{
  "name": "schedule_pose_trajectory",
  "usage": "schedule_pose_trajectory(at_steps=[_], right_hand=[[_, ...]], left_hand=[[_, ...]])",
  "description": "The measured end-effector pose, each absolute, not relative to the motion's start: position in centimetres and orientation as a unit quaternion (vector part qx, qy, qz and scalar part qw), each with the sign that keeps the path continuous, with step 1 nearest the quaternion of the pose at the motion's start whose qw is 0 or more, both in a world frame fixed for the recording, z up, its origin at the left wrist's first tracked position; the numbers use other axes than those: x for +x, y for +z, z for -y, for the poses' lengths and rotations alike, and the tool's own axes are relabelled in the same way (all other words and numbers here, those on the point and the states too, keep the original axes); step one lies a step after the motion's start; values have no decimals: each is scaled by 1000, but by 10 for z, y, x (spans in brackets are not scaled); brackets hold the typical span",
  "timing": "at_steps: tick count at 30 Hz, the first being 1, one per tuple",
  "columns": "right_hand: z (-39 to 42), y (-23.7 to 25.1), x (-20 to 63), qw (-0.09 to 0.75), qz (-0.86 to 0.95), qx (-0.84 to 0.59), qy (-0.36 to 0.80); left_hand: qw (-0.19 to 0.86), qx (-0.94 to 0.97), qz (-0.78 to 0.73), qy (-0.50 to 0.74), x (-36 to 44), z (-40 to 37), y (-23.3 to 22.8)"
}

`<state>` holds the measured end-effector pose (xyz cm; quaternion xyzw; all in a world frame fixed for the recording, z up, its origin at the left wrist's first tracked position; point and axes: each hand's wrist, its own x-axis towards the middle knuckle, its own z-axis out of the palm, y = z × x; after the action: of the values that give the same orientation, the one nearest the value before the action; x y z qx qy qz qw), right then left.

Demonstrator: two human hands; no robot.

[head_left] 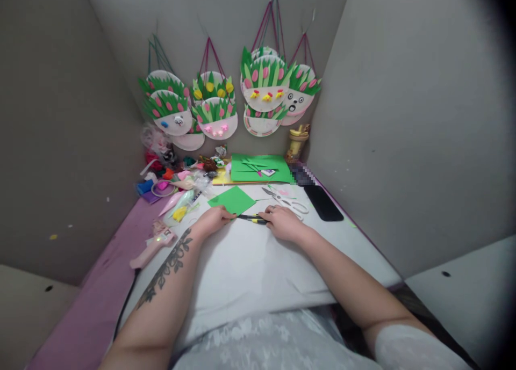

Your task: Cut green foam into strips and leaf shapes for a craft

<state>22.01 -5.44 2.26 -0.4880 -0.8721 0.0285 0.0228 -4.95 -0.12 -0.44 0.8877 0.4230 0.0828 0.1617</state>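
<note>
A green paper square (233,199) lies on the white table covering, turned so that a corner points toward me. Just below it is a slim black-and-yellow tool (252,218), whose exact kind is too small to make out. My left hand (215,220) is closed at the tool's left end, beside the paper's near edge. From the other side my right hand (280,222) has its fingers closed around the right end of the tool. White-handled scissors (288,201) lie just beyond my right hand, partly hidden by it.
Green sheets (262,163) are stacked at the back. A black phone (323,202) lies to the right. On the left are a pink glue gun (153,246) and a pile of craft supplies (177,185). A yellow cup (297,143) stands behind. Paper-plate flower baskets (220,120) hang on the wall.
</note>
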Motion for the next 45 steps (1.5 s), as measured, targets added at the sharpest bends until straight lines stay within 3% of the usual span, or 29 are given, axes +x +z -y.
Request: schedule_pose_trajectory(at_steps=[15,35,45], right_hand=[[55,26,221,24,876,-481,26],[67,32,199,-15,886,-462,35],[67,29,195,8,895,-444,39]], left_hand=[[163,888,-429,19,-54,9,10],[193,890,-408,66,-56,5,6],[206,885,-407,94,-51,-5,-2]])
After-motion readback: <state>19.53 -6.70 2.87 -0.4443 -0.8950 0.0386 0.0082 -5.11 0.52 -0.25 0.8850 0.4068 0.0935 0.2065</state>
